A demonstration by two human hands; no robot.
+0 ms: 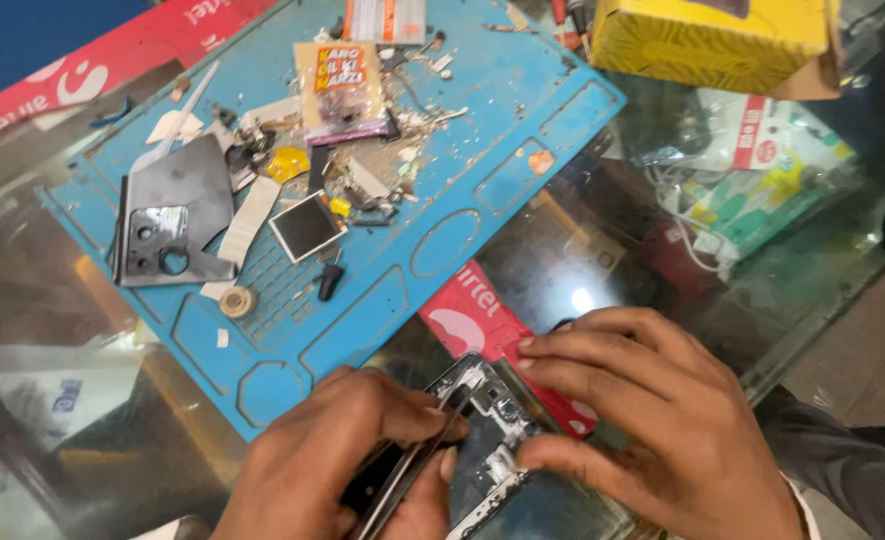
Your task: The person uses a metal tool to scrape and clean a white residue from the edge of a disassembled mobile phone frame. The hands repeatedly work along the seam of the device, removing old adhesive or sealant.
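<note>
Glass forms the counter [83, 350], and on it one blue work mat [483, 170] is laid at an angle, reaching from the near left to the far right. At the near edge, one opened phone [488, 440] with its inner parts exposed is held between two hands. The left hand [348, 465] is closed around the phone's left side, where a thin dark panel [413, 470] is seen lifted at an angle from the body. The right hand [653, 420] is curled over the phone's right side, with its fingers laid on the frame's far end and its thumb pressed at the near right edge. The phone is placed just near of the mat's near corner, partly over one red printed strip [473, 315] that is seen beneath the glass.

On the mat's left part, one dark phone back cover [173, 215] with camera cut-outs is laid flat. Right of it, one white strip [253, 215] and one small square dark part [306, 227] are found, with one small black piece [330, 281] just near of them. One round pale disc [236, 301] is set near the cover. Farther off, one printed packet [341, 85] is laid among scattered small scraps. At the far right, one yellow box [713, 40] is placed on the counter, well apart from the hands.
</note>
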